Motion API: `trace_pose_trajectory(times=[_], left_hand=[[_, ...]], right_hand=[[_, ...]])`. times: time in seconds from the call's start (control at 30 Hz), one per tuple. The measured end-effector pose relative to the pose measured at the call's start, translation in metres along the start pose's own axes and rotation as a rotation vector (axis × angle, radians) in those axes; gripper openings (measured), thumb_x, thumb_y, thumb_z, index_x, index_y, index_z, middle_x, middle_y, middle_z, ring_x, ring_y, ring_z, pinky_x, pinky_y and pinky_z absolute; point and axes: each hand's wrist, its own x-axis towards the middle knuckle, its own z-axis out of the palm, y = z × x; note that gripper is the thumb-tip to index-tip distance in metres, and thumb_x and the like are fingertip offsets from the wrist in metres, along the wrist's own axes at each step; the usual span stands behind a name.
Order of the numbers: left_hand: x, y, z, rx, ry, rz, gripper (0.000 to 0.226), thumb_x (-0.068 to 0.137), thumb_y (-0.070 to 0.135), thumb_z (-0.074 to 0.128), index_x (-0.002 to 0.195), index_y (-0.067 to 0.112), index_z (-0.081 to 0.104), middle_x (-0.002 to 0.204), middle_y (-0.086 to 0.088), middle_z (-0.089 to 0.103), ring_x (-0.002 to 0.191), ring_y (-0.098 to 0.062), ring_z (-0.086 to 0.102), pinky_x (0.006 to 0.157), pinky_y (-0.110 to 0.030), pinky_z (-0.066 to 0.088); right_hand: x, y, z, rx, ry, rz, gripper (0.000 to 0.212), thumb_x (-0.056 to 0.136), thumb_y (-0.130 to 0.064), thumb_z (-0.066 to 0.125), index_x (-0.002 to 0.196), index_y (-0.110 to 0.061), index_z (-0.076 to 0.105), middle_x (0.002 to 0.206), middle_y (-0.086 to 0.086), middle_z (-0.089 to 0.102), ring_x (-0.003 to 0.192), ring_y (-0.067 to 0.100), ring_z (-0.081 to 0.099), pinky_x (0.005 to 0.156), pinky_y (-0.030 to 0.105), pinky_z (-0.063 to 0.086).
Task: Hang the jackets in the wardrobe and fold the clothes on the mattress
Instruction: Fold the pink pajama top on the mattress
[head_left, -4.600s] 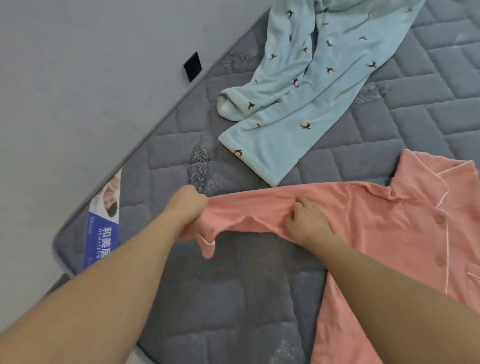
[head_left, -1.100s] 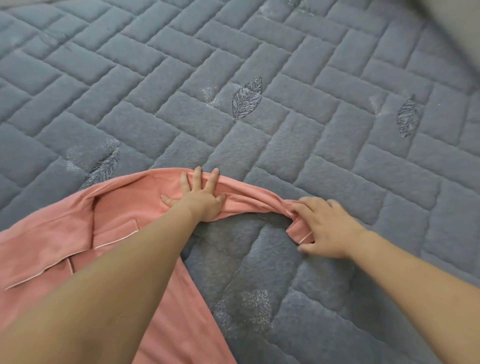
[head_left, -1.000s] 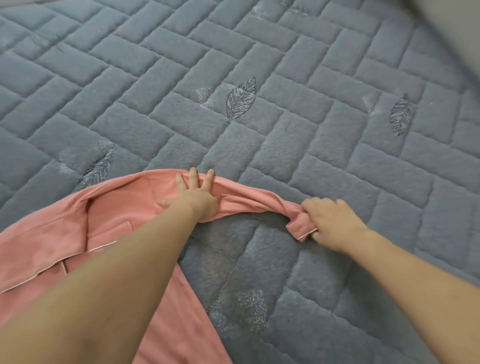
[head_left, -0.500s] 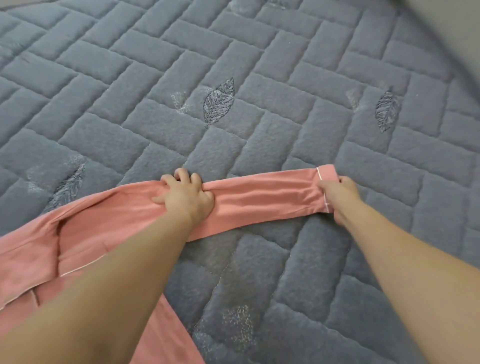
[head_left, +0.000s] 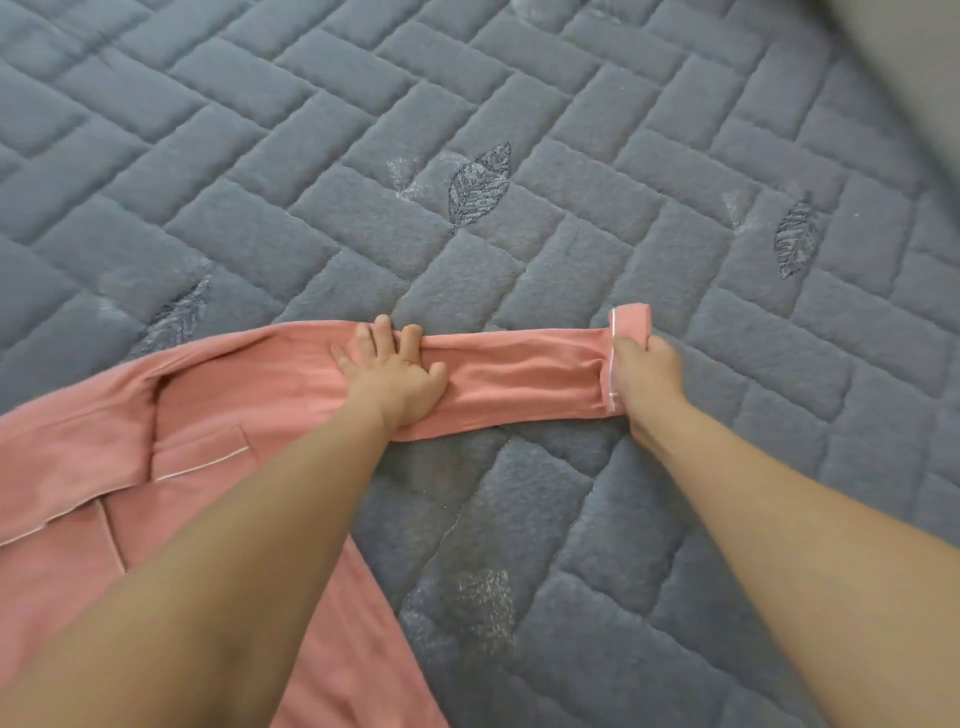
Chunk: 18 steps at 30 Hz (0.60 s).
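Observation:
A pink pyjama shirt with white piping and a chest pocket lies on the grey quilted mattress, its body at the lower left. One sleeve stretches out flat to the right. My left hand presses flat on the middle of that sleeve, fingers spread. My right hand grips the sleeve's cuff at its far right end, fingers curled round the fabric.
The mattress is stitched in a brick pattern with leaf motifs. A pale wall or floor strip runs past the mattress's top right corner.
The sleeve was bunched and curved a second ago; my right hand has pulled the cuff out to the right and it now lies straight. My left hand has flattened onto the sleeve.

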Motion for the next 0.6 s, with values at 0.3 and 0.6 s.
trace_pose_trajectory(times=[0.3, 0.6], left_hand=[[-0.113, -0.192, -0.061, -0.261, 0.02, 0.071, 0.063, 0.081, 0.031, 0.033, 0.139, 0.01, 0.049, 0.143, -0.013, 0.047, 0.135, -0.031, 0.039, 0.115, -0.035, 0.025], [-0.218, -0.402, -0.072, -0.447, -0.007, -0.313, 0.034, 0.095, 0.006, 0.044, 0.124, 0.006, 0.061, 0.135, -0.015, 0.058, 0.121, -0.028, 0.054, 0.098, -0.032, 0.041]], right_hand=[[-0.132, -0.049, 0.114, -0.232, -0.254, -0.219, 0.041, 0.093, -0.037, 0.057, 0.061, -0.015, 0.043, 0.057, -0.001, 0.04, 0.058, 0.018, 0.037, 0.051, 0.025, 0.032], [-0.299, -0.073, 0.293, -0.405, -0.628, -0.356, 0.034, 0.088, -0.029, 0.062, 0.06, -0.012, 0.054, 0.058, 0.005, 0.052, 0.063, 0.022, 0.05, 0.06, 0.034, 0.04]])
